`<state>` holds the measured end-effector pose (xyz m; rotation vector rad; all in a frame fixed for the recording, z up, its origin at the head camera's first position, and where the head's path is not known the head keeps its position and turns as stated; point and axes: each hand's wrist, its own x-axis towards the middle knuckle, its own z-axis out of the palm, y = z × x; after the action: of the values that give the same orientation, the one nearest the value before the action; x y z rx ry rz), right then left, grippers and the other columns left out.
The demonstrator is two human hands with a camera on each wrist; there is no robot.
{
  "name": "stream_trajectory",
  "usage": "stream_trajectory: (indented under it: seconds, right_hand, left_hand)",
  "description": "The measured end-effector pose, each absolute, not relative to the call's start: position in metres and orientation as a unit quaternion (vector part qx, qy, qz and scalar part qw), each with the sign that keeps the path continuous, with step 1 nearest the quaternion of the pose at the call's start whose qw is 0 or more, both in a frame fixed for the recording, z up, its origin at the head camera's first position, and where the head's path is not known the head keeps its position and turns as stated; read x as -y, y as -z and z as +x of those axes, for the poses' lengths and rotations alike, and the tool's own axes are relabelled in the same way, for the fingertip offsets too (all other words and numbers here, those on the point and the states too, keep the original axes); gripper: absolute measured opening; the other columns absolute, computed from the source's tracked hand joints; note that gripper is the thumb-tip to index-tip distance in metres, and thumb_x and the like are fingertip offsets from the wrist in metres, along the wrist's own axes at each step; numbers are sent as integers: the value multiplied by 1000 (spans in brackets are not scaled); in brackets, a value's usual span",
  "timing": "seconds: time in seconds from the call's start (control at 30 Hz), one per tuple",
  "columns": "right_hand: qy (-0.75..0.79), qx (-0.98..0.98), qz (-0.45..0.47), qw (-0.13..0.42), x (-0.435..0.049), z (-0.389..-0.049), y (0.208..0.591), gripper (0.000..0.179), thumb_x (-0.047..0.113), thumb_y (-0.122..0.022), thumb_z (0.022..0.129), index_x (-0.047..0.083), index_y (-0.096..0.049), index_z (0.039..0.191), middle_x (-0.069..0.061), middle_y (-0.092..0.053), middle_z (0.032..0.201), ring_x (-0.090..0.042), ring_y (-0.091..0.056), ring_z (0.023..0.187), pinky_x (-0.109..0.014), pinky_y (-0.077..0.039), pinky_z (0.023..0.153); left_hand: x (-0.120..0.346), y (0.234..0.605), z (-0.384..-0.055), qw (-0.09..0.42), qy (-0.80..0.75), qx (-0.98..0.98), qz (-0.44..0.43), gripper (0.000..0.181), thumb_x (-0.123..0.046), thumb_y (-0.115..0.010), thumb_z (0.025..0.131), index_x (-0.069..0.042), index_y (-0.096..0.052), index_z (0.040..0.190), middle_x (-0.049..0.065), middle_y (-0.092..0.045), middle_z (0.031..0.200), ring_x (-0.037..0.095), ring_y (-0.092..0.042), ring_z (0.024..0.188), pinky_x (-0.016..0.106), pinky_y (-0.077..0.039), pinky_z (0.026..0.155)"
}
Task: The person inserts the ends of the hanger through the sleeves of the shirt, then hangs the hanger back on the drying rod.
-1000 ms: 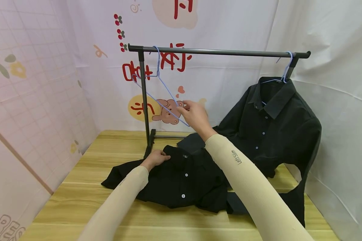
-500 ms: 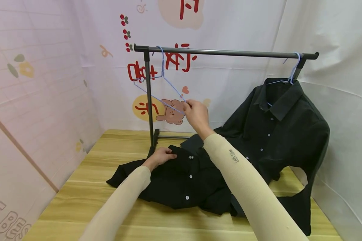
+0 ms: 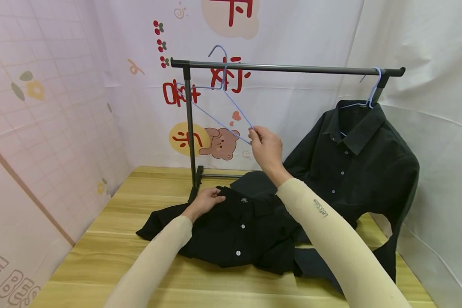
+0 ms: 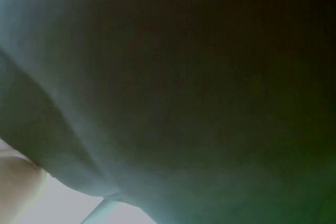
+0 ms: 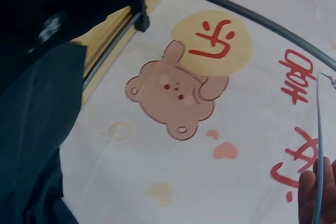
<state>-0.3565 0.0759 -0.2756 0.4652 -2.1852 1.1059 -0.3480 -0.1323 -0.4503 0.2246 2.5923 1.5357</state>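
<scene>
In the head view my right hand point(image 3: 267, 147) grips the right end of a light blue wire hanger point(image 3: 237, 105). The hanger's hook shows above the rail, at the rack's left part. The hanger wire point(image 5: 319, 124) also crosses my right fingers point(image 5: 306, 198) at the right wrist view's edge. A black button-up shirt point(image 3: 219, 241) lies on the wooden table, and my left hand point(image 3: 205, 203) pinches it near the collar. Dark cloth point(image 4: 178, 87) fills most of the left wrist view, with a bit of a hand point(image 4: 18, 187) at lower left.
A dark metal garment rack point(image 3: 292, 67) stands on the table point(image 3: 111, 256). At its right end a second black shirt point(image 3: 381, 171) hangs on another blue hanger point(image 3: 371, 96); its lower part reaches down to the tabletop. Printed white cloth point(image 3: 138, 128) encloses the back and sides.
My right hand has moved right with the hanger, and the hook has risen from the rail to stand above it. My left hand stays at the shirt's collar.
</scene>
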Motion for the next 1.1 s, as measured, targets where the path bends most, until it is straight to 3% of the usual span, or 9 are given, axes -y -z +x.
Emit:
stream_trajectory:
  seconds: [0.17, 0.37, 0.47, 0.63, 0.73, 0.87, 1.1]
  right_hand:
    - [-453, 801, 190, 342, -105, -355, 296, 26, 21, -55, 104, 5, -72, 114, -11, -74, 100, -23, -73, 83, -36, -57, 75]
    - [-470, 787, 188, 352, -159, -345, 335, 23, 18, -59, 102, 2, -73, 111, -11, -74, 96, -21, -73, 77, -18, -53, 69]
    - [-482, 795, 183, 319, -193, -336, 356, 25, 19, -58, 102, 1, -71, 113, -13, -73, 98, -14, -72, 75, -14, -52, 69]
    - [-490, 820, 189, 227, -250, -326, 381, 29, 18, -57, 103, -6, -68, 114, -21, -71, 100, -11, -72, 71, -18, -54, 69]
    - [-482, 836, 194, 178, -279, -323, 388, 29, 17, -57, 103, -8, -67, 113, -20, -71, 100, -13, -72, 71, -21, -56, 68]
    - [-472, 851, 192, 129, -309, -320, 393, 30, 17, -57, 103, -10, -65, 113, -14, -72, 99, -17, -73, 73, -24, -57, 67]
    - [-444, 877, 179, 48, -340, -322, 401, 35, 20, -54, 104, -12, -65, 114, -22, -71, 101, -25, -72, 73, -26, -57, 67]
  left_hand:
    - [134, 452, -349, 55, -516, -852, 75, 20, -22, -63, 99, -7, -67, 112, 8, -63, 110, 23, -57, 97, 40, -47, 84]
    - [136, 452, -350, 56, -526, -846, 73, 20, -24, -61, 100, -10, -69, 112, 6, -64, 112, 24, -58, 99, 41, -46, 86]
    - [138, 451, -349, 64, -537, -838, 69, 23, -24, -59, 101, -7, -67, 116, 10, -61, 125, 28, -56, 114, 45, -44, 96]
    - [144, 450, -350, 73, -561, -823, 56, 40, -25, -58, 102, -3, -58, 135, 13, -48, 147, 33, -44, 135, 49, -36, 108]
    - [148, 450, -352, 71, -571, -816, 53, 37, -26, -57, 102, -2, -61, 130, 15, -58, 133, 33, -54, 122, 46, -43, 101]
    - [151, 449, -353, 68, -582, -808, 57, 27, -26, -56, 103, -1, -64, 112, 16, -63, 101, 30, -59, 88, 39, -47, 80]
    - [154, 447, -353, 70, -604, -793, 43, 23, -23, -56, 103, -3, -65, 109, 9, -64, 94, 21, -60, 81, 34, -48, 75]
